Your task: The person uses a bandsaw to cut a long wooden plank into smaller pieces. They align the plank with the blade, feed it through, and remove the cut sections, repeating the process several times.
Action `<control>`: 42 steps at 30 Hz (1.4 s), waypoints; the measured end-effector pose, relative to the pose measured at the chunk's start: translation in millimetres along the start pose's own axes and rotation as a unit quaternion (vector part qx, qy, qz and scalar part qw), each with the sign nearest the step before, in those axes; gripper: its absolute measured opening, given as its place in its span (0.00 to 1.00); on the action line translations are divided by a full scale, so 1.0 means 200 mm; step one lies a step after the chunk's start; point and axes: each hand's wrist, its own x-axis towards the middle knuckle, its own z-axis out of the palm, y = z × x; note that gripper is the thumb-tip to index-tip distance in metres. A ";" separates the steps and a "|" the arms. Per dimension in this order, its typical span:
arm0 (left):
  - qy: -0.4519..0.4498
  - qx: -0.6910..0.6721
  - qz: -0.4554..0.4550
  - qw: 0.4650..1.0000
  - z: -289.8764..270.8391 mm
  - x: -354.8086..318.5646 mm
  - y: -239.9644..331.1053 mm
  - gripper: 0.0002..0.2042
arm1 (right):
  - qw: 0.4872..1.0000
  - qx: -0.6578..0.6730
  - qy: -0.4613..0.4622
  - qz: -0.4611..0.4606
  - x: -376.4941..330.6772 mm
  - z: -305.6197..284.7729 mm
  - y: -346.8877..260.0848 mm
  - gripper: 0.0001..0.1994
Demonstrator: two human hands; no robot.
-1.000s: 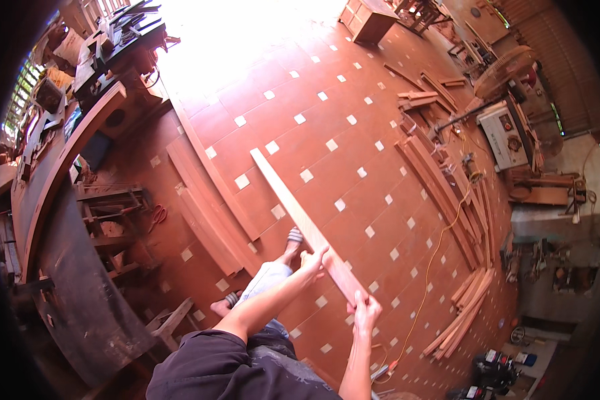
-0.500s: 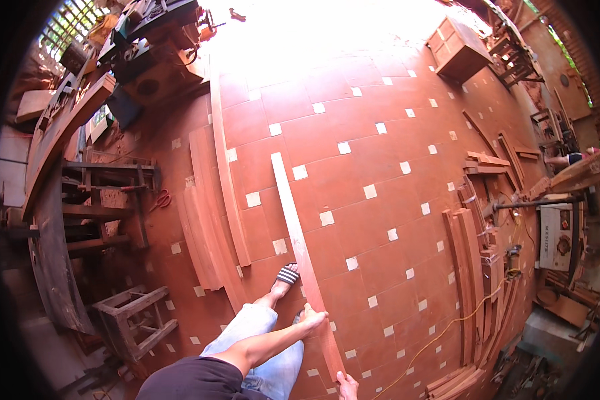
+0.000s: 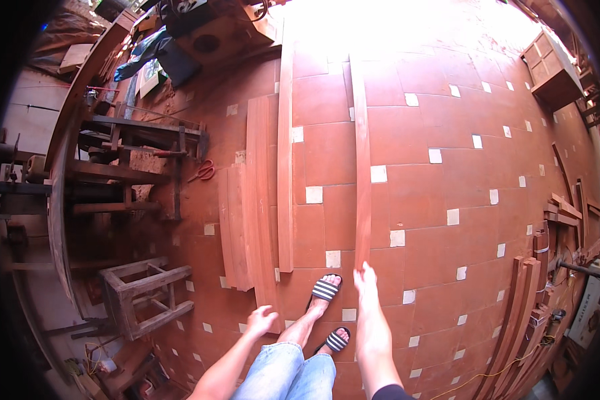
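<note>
A long, narrow reddish wooden plank (image 3: 362, 160) stretches straight ahead of me over the tiled floor. Its near end meets my right hand (image 3: 365, 280), whose fingers are closed about it; the hand partly covers that end. My left hand (image 3: 262, 321) holds nothing, its fingers apart and a little bent. Below that hand lies the near end of a wide board (image 3: 265, 267), with shorter boards (image 3: 235, 227) along its left side. Between this stack and the plank runs another narrow wooden strip (image 3: 285, 160) on the floor.
My sandalled feet (image 3: 327, 289) stand between the hands. To the left are a small wooden stool frame (image 3: 147, 293), red-handled scissors (image 3: 203, 171) and a dark workbench (image 3: 127, 173). More timber (image 3: 517, 320) lies at right beside a yellow cord (image 3: 477, 377). A wooden cabinet (image 3: 552, 67) stands far right.
The plank was held by both hands and slanted; now it points straight ahead, farther away, with only my right hand at its end. My left hand has let go and moved left. The view shifted left.
</note>
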 end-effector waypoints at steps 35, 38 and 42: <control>0.188 -0.398 -0.062 0.896 -0.75 -1.11 0.07 0.28 | 0.303 -0.677 -0.287 -0.606 -3.33 3.03 -0.35 0.24; 0.198 -0.512 -0.078 0.832 -0.85 -1.08 0.34 0.28 | 0.228 -0.637 -0.288 -0.678 -3.50 3.51 -0.30 0.31; 0.247 -0.602 -0.110 0.751 -0.90 -1.14 0.70 0.28 | 0.086 -0.657 -0.343 -0.666 -3.59 3.96 -0.06 0.44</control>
